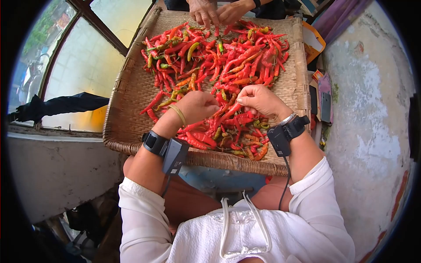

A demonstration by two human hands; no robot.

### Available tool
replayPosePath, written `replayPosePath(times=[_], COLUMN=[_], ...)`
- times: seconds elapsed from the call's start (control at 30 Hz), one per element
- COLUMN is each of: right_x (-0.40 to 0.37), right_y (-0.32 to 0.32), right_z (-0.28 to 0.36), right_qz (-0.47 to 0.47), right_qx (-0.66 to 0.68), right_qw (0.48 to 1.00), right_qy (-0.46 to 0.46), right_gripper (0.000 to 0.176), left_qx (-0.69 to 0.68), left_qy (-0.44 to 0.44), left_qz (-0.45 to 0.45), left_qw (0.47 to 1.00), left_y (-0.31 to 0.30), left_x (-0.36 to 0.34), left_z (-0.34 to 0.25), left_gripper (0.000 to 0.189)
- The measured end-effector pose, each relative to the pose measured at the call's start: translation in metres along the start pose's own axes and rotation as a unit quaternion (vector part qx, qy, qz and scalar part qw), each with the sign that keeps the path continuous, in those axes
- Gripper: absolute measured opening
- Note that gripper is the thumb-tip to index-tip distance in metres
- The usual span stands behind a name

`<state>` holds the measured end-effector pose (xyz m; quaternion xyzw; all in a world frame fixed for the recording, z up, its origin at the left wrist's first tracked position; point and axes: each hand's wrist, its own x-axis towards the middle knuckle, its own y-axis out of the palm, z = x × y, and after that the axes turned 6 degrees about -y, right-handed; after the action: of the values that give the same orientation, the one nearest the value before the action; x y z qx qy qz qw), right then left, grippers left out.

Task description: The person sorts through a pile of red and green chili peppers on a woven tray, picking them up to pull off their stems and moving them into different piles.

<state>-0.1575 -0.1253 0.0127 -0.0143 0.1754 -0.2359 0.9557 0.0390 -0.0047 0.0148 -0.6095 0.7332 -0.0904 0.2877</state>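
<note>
One chili [230, 111], seemingly, between left hand [197, 107], right hand [261, 101]; tray rim [210, 158] near.

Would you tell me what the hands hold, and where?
A red chili, pinched at its upper end by the right hand; the left hand: cannot tell.

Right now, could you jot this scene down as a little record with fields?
Base: woven tray across the person's knees
Contents: heap of red chilies, a few green and yellow
Left hand: curled shut, resting on the heap
Right hand: pinching one red chili by its end
Wrists: a black device strapped to each
Other person: two hands at the tray's far edge
</note>
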Motion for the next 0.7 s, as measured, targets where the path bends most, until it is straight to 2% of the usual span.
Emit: replayPosePath(times=[0.07,0.1,0.13,0.17,0.23,0.27,0.33,0.37,0.43,0.5,0.57,0.6,0.63,0.7], right_x=[0.000,0.000,0.003,0.003,0.001,0.001,-0.001,0.001,0.004,0.006,0.012,0.013,0.012,0.009], right_y=[-0.007,-0.010,-0.016,-0.015,-0.014,-0.014,-0.016,-0.015,-0.009,0.002,0.015,0.021,0.025,0.033], right_z=[0.004,0.005,0.000,0.006,0.022,0.021,0.015,0.011,0.004,-0.001,-0.016,-0.021,-0.025,-0.028], right_qz=[-0.025,-0.051,-0.101,-0.142,-0.191,-0.190,-0.177,-0.177,-0.108,-0.070,-0.087,-0.103,-0.103,-0.064], right_qx=[-0.008,-0.015,0.097,0.251,0.365,0.366,0.271,0.271,0.111,-0.009,-0.207,-0.311,-0.311,-0.434], right_qw=[1.000,0.999,0.989,0.950,0.895,0.895,0.935,0.935,0.986,0.997,0.962,0.919,0.920,0.879], right_qy=[-0.003,-0.004,-0.038,-0.116,-0.173,-0.172,-0.148,-0.147,-0.066,-0.040,-0.152,-0.217,-0.217,-0.188], right_gripper=[0.011,0.011,0.013,0.019,0.028,0.028,0.030,0.030,0.029,0.030,0.034,0.038,0.038,0.038], left_qx=[0.195,0.195,0.251,0.306,0.302,0.310,0.317,0.339,0.359,0.371,0.323,0.274,0.274,0.260], left_qy=[-0.016,-0.016,-0.061,-0.106,-0.123,-0.113,-0.103,-0.125,-0.147,-0.108,-0.076,-0.043,-0.043,-0.010], left_qz=[-0.120,-0.120,-0.138,-0.155,-0.152,-0.147,-0.141,-0.118,-0.095,-0.057,-0.068,-0.079,-0.079,-0.100], left_qw=[0.973,0.973,0.956,0.933,0.933,0.933,0.932,0.925,0.917,0.921,0.941,0.958,0.958,0.960], left_y=[-0.011,-0.015,-0.017,-0.019,-0.017,-0.015,-0.012,-0.010,-0.007,-0.006,0.002,0.006,0.010,0.018], left_x=[-0.006,-0.008,-0.010,-0.012,-0.010,-0.009,-0.006,-0.005,-0.002,0.001,0.004,0.006,0.008,0.013], left_z=[0.005,0.006,0.006,0.006,0.010,0.013,0.016,0.012,0.009,0.009,0.007,0.006,0.009,0.015], left_gripper=[0.018,0.018,0.021,0.023,0.024,0.025,0.027,0.030,0.034,0.038,0.040,0.041,0.041,0.046])
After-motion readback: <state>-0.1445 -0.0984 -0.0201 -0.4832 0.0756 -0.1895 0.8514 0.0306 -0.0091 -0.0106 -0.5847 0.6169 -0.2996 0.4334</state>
